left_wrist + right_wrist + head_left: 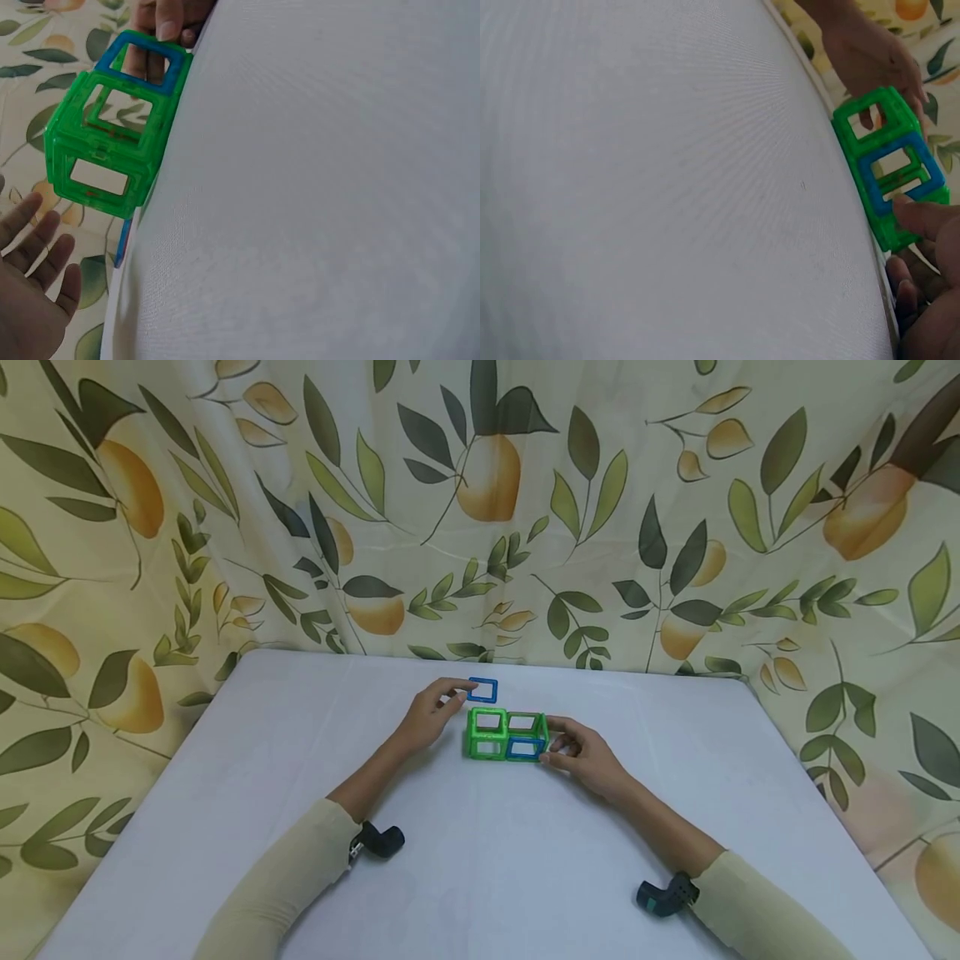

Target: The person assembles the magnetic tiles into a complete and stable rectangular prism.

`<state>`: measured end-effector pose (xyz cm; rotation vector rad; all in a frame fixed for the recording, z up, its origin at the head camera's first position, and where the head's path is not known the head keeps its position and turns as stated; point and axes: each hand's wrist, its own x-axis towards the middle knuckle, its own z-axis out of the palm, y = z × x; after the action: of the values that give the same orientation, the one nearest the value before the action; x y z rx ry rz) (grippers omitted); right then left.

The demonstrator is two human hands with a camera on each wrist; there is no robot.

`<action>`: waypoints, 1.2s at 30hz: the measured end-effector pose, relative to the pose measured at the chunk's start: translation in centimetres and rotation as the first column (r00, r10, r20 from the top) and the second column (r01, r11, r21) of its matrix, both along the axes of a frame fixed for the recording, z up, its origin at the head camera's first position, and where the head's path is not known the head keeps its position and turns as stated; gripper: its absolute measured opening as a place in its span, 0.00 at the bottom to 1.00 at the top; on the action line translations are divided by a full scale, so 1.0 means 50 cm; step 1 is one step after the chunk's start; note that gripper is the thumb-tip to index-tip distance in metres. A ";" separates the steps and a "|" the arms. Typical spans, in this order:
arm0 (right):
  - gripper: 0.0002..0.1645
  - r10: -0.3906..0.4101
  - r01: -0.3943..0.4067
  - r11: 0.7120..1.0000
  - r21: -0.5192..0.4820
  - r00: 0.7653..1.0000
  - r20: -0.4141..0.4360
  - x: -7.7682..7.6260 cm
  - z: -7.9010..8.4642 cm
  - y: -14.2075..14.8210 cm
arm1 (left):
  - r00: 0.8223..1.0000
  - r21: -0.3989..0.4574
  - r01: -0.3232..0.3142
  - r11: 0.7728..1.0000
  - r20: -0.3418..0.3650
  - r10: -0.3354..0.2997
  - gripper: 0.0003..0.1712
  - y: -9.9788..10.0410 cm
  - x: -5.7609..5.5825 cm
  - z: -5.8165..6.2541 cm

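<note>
A two-cube frame of green magnetic tiles (489,737), with a blue square tile (526,748) in its front right face, stands on the white table. My right hand (588,760) grips its right end, the thumb at the front beside the blue tile and the index finger farther back. Behind the frame lies a loose blue square tile (494,691), seen only as a thin edge in the left wrist view. My left hand (431,714) is at that tile's left side, fingers extended; whether they touch it, I cannot tell.
The white-covered table (465,877) ends at a back edge close behind the loose tile. A curtain (592,577) printed with fruit and leaves hangs behind it. Black wrist cameras (382,842) stick out from both sleeves above the tabletop.
</note>
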<state>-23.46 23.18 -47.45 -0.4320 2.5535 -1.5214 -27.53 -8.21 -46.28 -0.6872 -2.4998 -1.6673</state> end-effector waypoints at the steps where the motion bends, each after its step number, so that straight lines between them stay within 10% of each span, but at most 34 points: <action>1: 0.38 0.001 -0.001 1.000 -0.002 1.000 0.001 0.001 0.001 -0.001 | 1.000 0.004 -0.006 1.000 0.002 0.006 0.19 0.000 -0.002 -0.001; 17: 0.38 -0.003 0.003 1.000 0.003 1.000 0.000 0.002 0.001 -0.001 | 0.990 -0.005 -0.128 0.992 0.051 0.128 0.21 0.010 -0.054 -0.012; 36: 0.38 -0.009 0.009 1.000 -0.003 1.000 0.020 0.002 0.002 -0.003 | 0.993 -0.157 -0.110 0.981 0.025 0.116 0.31 0.003 -0.104 -0.028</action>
<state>-23.37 23.04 -47.34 -0.4040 2.5424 -1.5252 -32.72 -8.08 -47.68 -0.5211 -2.6592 -1.4711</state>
